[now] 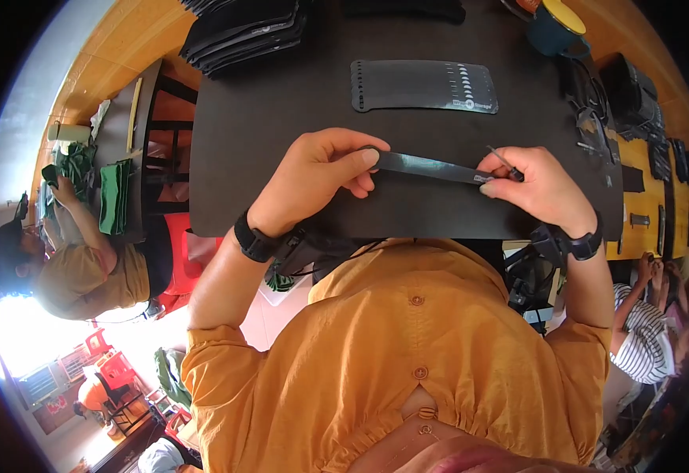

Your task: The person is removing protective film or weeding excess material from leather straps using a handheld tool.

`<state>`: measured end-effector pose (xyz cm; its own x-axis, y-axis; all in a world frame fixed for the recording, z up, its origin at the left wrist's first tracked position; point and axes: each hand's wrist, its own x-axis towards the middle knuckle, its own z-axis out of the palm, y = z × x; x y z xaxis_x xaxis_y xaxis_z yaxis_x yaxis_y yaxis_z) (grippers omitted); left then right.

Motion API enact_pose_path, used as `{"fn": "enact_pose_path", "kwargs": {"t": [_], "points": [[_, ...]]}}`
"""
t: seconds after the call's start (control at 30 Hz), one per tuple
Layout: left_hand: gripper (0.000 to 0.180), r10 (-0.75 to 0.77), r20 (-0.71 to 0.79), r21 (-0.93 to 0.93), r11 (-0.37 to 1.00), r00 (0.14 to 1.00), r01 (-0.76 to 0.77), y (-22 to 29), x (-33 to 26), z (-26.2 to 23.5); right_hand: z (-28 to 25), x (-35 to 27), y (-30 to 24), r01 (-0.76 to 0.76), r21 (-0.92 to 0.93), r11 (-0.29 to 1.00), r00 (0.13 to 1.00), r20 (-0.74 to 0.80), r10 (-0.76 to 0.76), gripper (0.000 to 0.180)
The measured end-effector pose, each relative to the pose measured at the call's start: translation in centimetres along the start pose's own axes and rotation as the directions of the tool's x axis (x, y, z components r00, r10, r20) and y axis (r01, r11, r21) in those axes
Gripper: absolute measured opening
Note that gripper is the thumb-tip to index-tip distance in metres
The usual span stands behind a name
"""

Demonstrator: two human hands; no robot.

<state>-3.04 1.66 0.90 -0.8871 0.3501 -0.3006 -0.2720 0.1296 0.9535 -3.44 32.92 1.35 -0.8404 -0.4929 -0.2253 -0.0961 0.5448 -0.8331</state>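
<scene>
A dark, shiny strap is stretched between my hands above the near part of the dark table. My left hand pinches its left end between thumb and fingers. At the other end, my right hand grips the strap between thumb and fingertips. A thin, dark rod-like tool also sticks out from the fingers of my right hand; its kind is unclear. Beyond the strap, a flat dark sheet lies on the table, with a row of pale crescent marks near its right end and a notched left edge.
Stacked black flat pieces sit at the far left of the table. A dark mug with a yellow inside stands far right, above loose black straps. At the left, another person handles green cloth; more people are at the right.
</scene>
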Motion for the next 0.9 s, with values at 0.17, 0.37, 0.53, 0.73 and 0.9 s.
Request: {"fn": "enact_pose_path", "kwargs": {"t": [0.17, 0.37, 0.53, 0.73, 0.9], "points": [[0.022, 0.030, -0.076, 0.169, 0.986, 0.997, -0.017, 0.2, 2.6, -1.6, -2.9, 1.4, 1.1, -0.178, 0.017, 0.984, 0.984, 0.007, 0.178, 0.017], [0.025, -0.036, -0.163, 0.303, 0.949, 0.986, 0.085, 0.2, 5.6, -3.1, -3.8, 3.2, 1.7, -0.342, 0.203, 0.917, 0.912, -0.162, 0.376, 0.019], [0.026, -0.056, -0.199, 0.343, 0.931, 0.978, 0.123, -0.2, 6.8, -3.3, -3.9, 4.2, 3.1, -0.285, 0.159, 0.945, 0.919, -0.235, 0.317, 0.019], [0.025, -0.078, -0.219, 0.333, 0.931, 0.973, 0.149, -0.5, 7.3, -3.3, -3.9, 4.6, 3.6, -0.296, 0.180, 0.938, 0.903, -0.267, 0.336, 0.021], [0.024, -0.099, -0.213, 0.317, 0.934, 0.972, 0.165, -0.2, 7.4, -3.4, -3.9, 4.8, 3.0, -0.379, 0.162, 0.911, 0.872, -0.267, 0.410, 0.022]]}}
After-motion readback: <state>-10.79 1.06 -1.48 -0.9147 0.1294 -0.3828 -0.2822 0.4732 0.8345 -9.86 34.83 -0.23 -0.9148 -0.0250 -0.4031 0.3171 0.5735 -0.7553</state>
